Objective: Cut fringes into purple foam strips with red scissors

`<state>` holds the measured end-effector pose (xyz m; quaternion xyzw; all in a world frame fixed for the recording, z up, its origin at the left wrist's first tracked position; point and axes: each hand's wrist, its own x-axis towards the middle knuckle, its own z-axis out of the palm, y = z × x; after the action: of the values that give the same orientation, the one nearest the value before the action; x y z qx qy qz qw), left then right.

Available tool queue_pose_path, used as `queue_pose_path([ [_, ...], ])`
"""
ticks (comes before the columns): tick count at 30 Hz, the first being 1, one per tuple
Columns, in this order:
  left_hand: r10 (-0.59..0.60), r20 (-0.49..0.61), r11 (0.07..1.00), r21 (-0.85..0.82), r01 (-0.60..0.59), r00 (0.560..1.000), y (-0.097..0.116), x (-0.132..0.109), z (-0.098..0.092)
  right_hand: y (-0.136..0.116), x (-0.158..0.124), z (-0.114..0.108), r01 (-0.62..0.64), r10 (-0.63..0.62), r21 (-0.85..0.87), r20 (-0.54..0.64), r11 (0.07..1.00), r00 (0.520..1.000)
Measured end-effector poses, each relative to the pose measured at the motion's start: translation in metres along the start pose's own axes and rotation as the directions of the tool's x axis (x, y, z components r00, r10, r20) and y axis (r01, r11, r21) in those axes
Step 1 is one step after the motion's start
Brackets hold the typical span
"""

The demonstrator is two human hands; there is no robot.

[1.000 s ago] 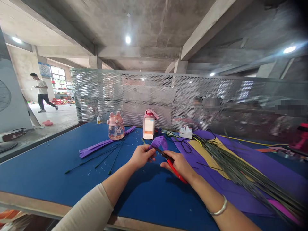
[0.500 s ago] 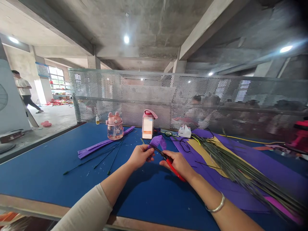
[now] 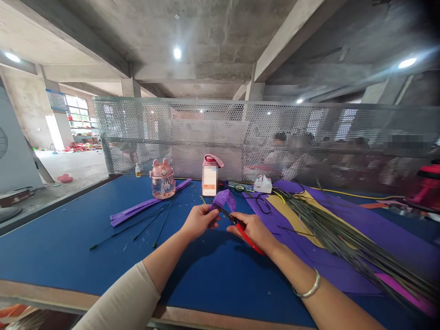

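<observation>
My left hand [image 3: 200, 221] pinches one end of a purple paper strip [image 3: 225, 199], which arches up and over to the right. In my right hand [image 3: 252, 229] are scissors [image 3: 248, 239] with red handles and dark blades. The blades point left, up against the strip's lower edge beside my left fingertips; whether they are parted I cannot tell. Left of my hands, folded purple strips [image 3: 137, 210] and several thin green stems [image 3: 151, 224] with dark tips lie on the blue tabletop [image 3: 220, 284].
Behind my hands stand a pink bear-eared bottle [image 3: 163, 179] and a phone [image 3: 209, 180] propped on another pink bottle. A small glue bottle [image 3: 138, 170] stands farther left. At right, a bundle of green stems [image 3: 330, 229] lies over purple sheets [image 3: 343, 279]. A perforated metal screen [image 3: 206, 128] borders the back.
The view has shifted slightly, and the walking person at far left is out of sight. Both hands keep nearly the same pose on the strip and scissors.
</observation>
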<state>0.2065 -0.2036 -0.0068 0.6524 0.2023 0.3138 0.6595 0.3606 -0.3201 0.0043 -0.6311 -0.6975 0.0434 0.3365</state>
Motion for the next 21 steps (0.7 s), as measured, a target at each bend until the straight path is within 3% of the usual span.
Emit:
queue_pose_path([
  [8, -0.015, -0.004, 1.000, -0.020, 0.015, 1.000, 0.001, 0.000, 0.001, 0.005, 0.002, 0.002, -0.003, 0.004, -0.039, 0.016, 0.999, 1.000],
  [15, 0.013, -0.077, 0.989, -0.148, -0.024, 0.997, 0.005, 0.000, 0.000, 0.014, 0.001, -0.002, 0.034, -0.031, -0.034, 0.093, 0.999, 0.995],
  [21, 0.020, -0.037, 0.995, -0.093, -0.024, 0.999, 0.002, 0.000, 0.002, 0.010, 0.001, -0.002, 0.032, -0.030, -0.015, 0.100, 0.999, 0.995],
])
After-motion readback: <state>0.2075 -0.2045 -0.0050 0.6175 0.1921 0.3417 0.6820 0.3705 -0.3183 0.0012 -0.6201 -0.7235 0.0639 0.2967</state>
